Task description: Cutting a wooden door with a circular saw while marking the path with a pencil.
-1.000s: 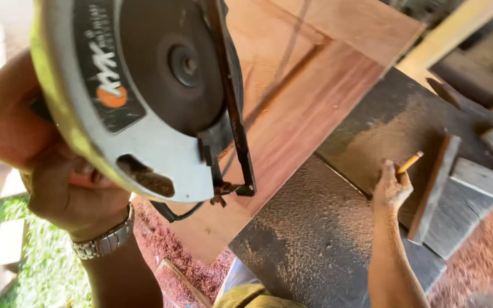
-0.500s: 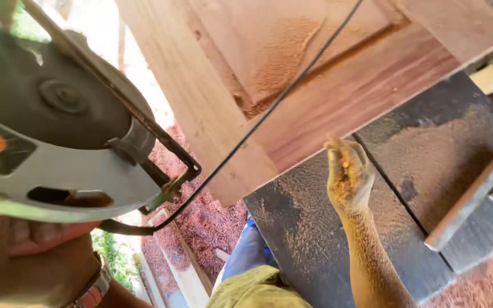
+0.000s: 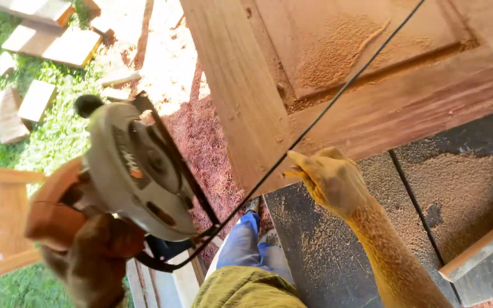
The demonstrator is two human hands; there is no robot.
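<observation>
- My left hand [image 3: 95, 256] sits at about 7 o'clock in the view, clenched around the handle of the circular saw [image 3: 138, 174], which hangs out over the ground, well off the wood.
- The circular saw has a grey rounded guard turned toward me, an orange body part at its 9 o'clock side and a dark knob at its 11 o'clock end.
- Its long axis runs from about 11 o'clock down to 5 o'clock, with the black base plate along the 3 o'clock edge, facing the wooden door panel [image 3: 366, 85].
- The black power cord [image 3: 338, 97] leaves the saw's lower end and crosses the panel in a straight line up toward 1 o'clock.
- My right hand [image 3: 329, 179] is near the centre, coated in sawdust, with the fingers extended toward 10 o'clock. It is not gripping anything that I can make out, and the fingertips lie at the corner of the panel, just beside the cord.
- The wooden door panel fills the 12 to 3 o'clock area, and a pile of sawdust lies in its recessed field.
- The dark tabletop [image 3: 457, 182] under the panel carries a dusting of sawdust. A loose wooden strip [image 3: 480, 248] lies on it at 4 o'clock.
- Offcut wood blocks [image 3: 35, 100] lie on the grass at 10 o'clock.
- I can see no containers.
</observation>
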